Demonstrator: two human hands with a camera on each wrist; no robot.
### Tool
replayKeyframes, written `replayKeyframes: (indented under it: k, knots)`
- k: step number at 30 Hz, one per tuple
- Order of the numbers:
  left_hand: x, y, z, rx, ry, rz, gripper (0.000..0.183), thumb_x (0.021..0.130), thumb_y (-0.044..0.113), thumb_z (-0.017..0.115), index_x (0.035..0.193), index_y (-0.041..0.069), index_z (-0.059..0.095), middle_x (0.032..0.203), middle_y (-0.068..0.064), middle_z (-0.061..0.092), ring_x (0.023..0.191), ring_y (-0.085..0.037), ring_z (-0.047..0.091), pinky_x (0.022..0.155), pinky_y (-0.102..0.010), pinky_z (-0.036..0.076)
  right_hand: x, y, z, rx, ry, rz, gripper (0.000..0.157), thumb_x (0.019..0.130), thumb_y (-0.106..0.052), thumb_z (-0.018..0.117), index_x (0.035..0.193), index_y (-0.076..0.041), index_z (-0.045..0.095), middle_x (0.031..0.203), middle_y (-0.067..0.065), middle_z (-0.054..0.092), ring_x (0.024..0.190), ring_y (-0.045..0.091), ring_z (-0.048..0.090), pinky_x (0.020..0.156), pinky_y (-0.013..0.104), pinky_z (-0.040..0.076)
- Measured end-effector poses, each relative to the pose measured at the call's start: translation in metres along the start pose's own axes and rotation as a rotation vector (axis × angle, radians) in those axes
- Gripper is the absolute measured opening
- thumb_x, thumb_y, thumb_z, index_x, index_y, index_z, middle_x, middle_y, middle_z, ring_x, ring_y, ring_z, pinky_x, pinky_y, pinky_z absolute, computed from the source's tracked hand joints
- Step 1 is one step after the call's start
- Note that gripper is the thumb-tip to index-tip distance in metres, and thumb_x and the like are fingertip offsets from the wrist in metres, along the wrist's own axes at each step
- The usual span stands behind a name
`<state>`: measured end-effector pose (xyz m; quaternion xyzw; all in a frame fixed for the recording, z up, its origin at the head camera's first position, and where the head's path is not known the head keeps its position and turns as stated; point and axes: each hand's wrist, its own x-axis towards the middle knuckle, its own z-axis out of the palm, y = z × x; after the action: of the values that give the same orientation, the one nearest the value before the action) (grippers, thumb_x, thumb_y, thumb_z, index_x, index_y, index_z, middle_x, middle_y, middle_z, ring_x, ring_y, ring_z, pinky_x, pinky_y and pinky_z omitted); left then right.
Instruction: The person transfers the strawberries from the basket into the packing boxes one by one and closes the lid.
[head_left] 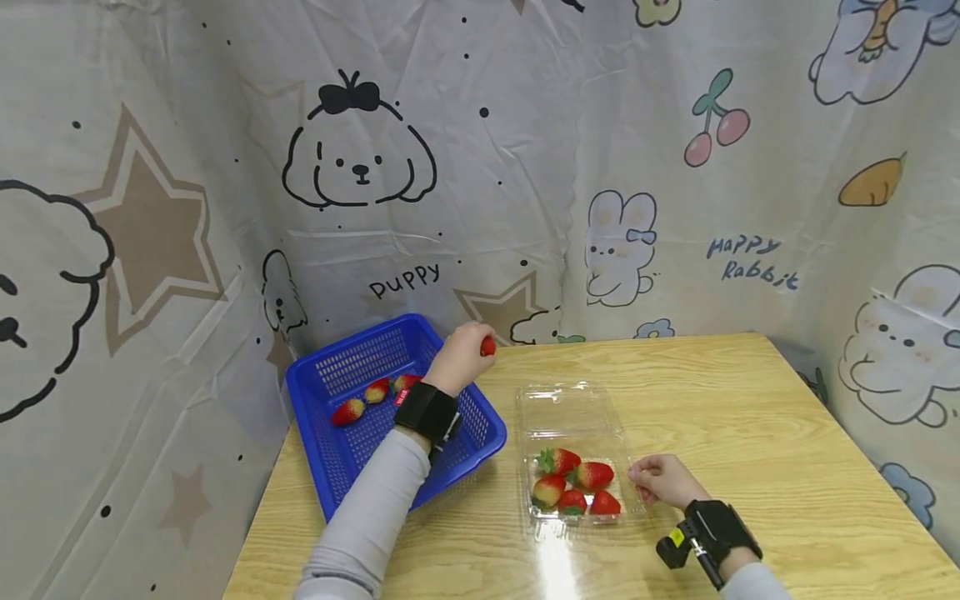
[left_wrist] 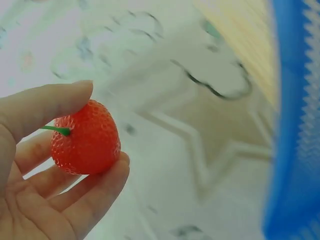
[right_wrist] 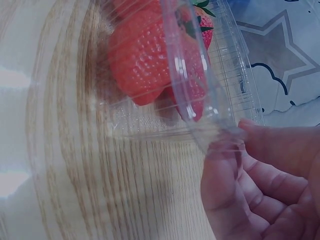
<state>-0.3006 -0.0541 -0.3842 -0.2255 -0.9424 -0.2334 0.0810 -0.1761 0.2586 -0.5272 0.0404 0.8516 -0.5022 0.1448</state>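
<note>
My left hand (head_left: 459, 360) is raised over the right rim of a blue plastic basket (head_left: 315, 454). Between its thumb and fingers it pinches a red strawberry (left_wrist: 87, 140) with a thin green stem, seen large in the left wrist view. On the table, a clear plastic clamshell box (head_left: 528, 417) lies with its lid laid back. Several strawberries (head_left: 595, 476) sit in its near half. My right hand (head_left: 663, 481) pinches the box's right edge between thumb and index finger, as the right wrist view shows.
More strawberries (head_left: 348, 412) lie inside the basket, partly hidden by the left forearm. The wooden table (head_left: 697, 400) reaches back to a printed cloth (head_left: 495, 167) hanging behind and at both sides. Each wrist wears a black strap.
</note>
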Motion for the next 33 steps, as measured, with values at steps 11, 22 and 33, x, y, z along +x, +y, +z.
replayKeyframes:
  k: [11,22,33]
  knots:
    - [-0.021,0.068,0.051,-0.096,0.042,0.246,0.033,0.077,0.004,0.068,0.11,0.003,0.062,0.111,-0.01,0.059,0.099,-0.02,0.059,0.081,-0.024,0.049,0.002,0.001,-0.001,-0.001,-0.01,-0.03,0.018,0.089,-0.004,0.054,0.094,0.013,0.057,0.063,0.004,0.053,0.057,0.013,0.05,0.053,0.029,0.047]
    - [-0.066,0.069,0.144,0.006,-0.148,0.255,0.033,0.074,0.011,0.07,0.107,0.01,0.063,0.107,-0.002,0.06,0.094,-0.012,0.059,0.076,-0.019,0.048,0.001,0.003,0.0,0.002,-0.008,-0.021,0.019,0.089,-0.006,0.056,0.094,0.012,0.057,0.063,0.004,0.054,0.057,0.013,0.05,0.053,0.03,0.047]
    - [-0.087,0.066,0.172,0.005,-0.211,0.274,0.029,0.075,0.012,0.071,0.103,0.01,0.063,0.096,0.0,0.059,0.084,-0.011,0.058,0.071,-0.018,0.046,0.002,0.004,0.0,-0.011,0.011,-0.013,0.018,0.089,-0.006,0.056,0.093,0.011,0.058,0.063,0.003,0.053,0.058,0.014,0.051,0.054,0.032,0.048]
